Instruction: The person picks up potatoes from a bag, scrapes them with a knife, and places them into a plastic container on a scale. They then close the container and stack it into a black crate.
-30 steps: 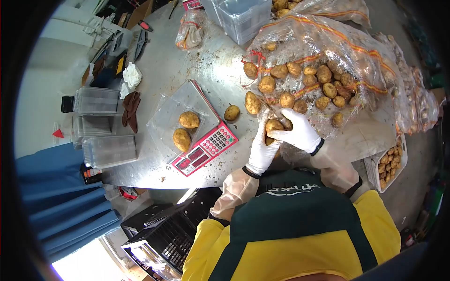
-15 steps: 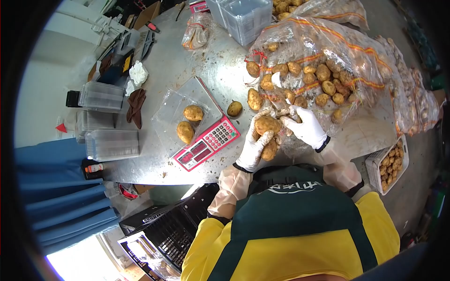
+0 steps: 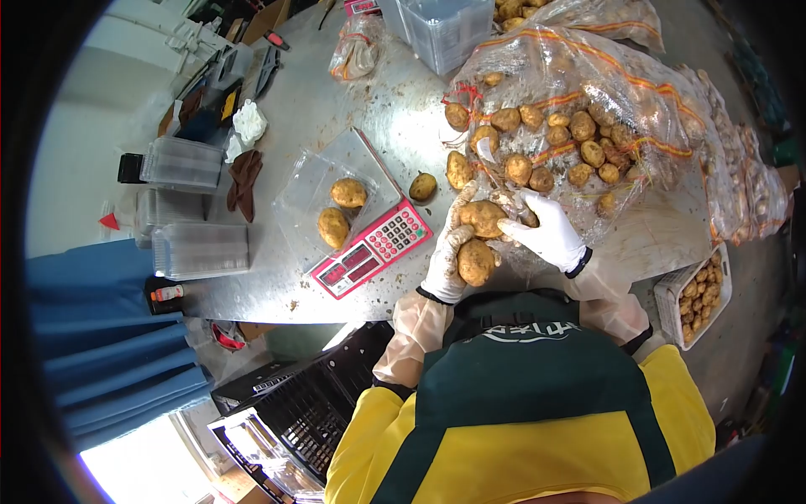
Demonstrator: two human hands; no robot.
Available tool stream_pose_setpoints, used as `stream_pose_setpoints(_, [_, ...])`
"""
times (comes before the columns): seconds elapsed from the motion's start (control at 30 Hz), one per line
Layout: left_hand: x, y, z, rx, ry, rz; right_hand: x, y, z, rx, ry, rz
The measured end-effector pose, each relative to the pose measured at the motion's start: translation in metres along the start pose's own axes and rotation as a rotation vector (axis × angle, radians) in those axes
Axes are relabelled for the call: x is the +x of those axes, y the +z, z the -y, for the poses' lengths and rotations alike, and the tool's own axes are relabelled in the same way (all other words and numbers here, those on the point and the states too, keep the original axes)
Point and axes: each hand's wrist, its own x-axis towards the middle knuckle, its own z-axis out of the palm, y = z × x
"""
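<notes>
Two potatoes (image 3: 341, 210) lie in our tray left of the red scale (image 3: 370, 249) on the counter (image 3: 336, 109). Right of the scale, our left hand (image 3: 445, 256) curls around one potato (image 3: 475, 262), long axis toward us. Our right hand (image 3: 550, 231) pinches another potato (image 3: 484, 217) just above, beside the bag (image 3: 604, 92).

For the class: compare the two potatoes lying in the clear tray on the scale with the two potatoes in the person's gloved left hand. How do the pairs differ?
The tray potatoes rest apart from each other in the clear tray on the scale, untouched; the held potatoes are pressed together, gripped in the left hand. The tray pair sits left of the keypad, the held pair at the sack mouth, by the right hand. All are brown, similar in size.
</notes>
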Motion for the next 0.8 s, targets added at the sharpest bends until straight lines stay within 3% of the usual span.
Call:
stream_pose_setpoints(0.07, [-0.001,-0.004,0.003,0.049,-0.036,-0.068,0.0,0.002,0.006,-0.045,0.007,0.006])
stream_pose_setpoints(0.17, [0.002,-0.021,0.015,0.329,0.031,0.021,0.003,0.005,0.015,-0.078,0.041,0.042])
stream_pose_setpoints(0.3, [-0.004,-0.023,0.024,-0.071,-0.176,-0.048,0.01,0.006,-0.001,0.282,0.267,-0.029])
stream_pose_setpoints(0.4, [-0.002,-0.02,0.026,-0.291,-0.273,-0.04,0.011,0.009,-0.024,0.087,0.178,-0.091])
stream_pose_setpoints(0.43, [-0.003,-0.021,0.028,-0.293,-0.233,-0.049,0.009,0.006,-0.016,0.095,0.272,-0.07])
stream_pose_setpoints(0.6, [-0.002,-0.006,0.012,0.069,-0.092,0.013,0.005,0.006,-0.022,0.212,0.19,-0.05])
stream_pose_setpoints(0.7, [-0.004,-0.009,0.008,0.15,-0.045,-0.004,0.005,0.001,-0.006,0.183,0.249,-0.012])
stream_pose_setpoints(0.8, [-0.001,-0.032,-0.014,0.466,0.257,-0.214,0.004,0.003,-0.011,0.242,0.342,-0.051])
